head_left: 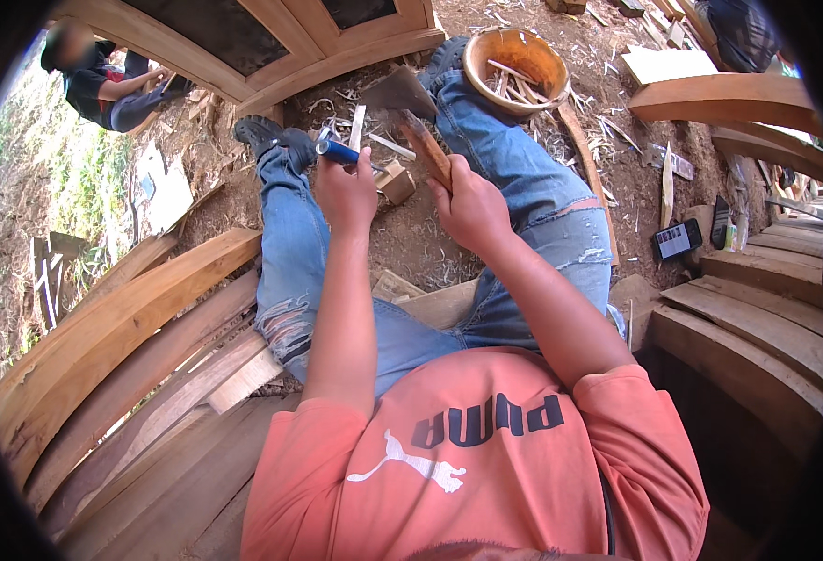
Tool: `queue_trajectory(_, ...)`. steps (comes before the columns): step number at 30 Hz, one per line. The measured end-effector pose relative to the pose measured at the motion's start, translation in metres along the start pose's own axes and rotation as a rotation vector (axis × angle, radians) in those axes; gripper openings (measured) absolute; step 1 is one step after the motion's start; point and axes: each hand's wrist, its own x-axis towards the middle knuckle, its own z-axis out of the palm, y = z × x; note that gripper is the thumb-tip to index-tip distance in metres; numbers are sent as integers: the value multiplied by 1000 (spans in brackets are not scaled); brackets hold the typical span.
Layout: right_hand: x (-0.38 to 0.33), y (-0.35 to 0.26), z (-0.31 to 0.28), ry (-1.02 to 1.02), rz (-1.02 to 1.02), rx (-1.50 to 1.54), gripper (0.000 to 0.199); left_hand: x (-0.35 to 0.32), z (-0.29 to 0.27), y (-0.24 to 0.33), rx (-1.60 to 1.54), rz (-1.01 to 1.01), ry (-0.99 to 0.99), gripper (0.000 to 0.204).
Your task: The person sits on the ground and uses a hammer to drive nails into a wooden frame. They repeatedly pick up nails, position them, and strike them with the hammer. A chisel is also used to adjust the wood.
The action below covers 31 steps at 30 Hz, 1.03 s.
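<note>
My left hand point(346, 194) is closed around a blue cylindrical tool point(339, 151) with a shiny metal end; its exact kind I cannot make out. A pale wood strip point(357, 126) stands just beyond these fingers, and whether they touch it is unclear. In my right hand point(474, 208) is the wooden handle of a hatchet point(400, 93), its broad dark blade angled up and left, in front of the strip. Between my legs a small wood block point(395, 182) lies on the ground, beside the left hand.
A bucket point(516, 70) of wood pieces stands by my right foot. Ahead is a framed wooden panel point(271, 47). Curved boards point(131, 318) lie at left, more planks point(758, 327) at right, near a phone point(678, 239). Another person point(117, 89) sits far left. Shavings litter the soil.
</note>
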Motion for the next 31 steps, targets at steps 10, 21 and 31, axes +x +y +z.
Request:
queue_trajectory(10, -23, 55, 46, -322, 139, -250, 30, 20, -16, 10, -314, -114, 124, 40)
queue_trajectory(21, -20, 44, 31, -391, 175, -217, 27, -17, -18, -9, -243, 60, 78, 30)
queue_trajectory(31, -22, 59, 41, -313, 143, -196, 28, -25, -6, -7, -256, 102, 88, 31)
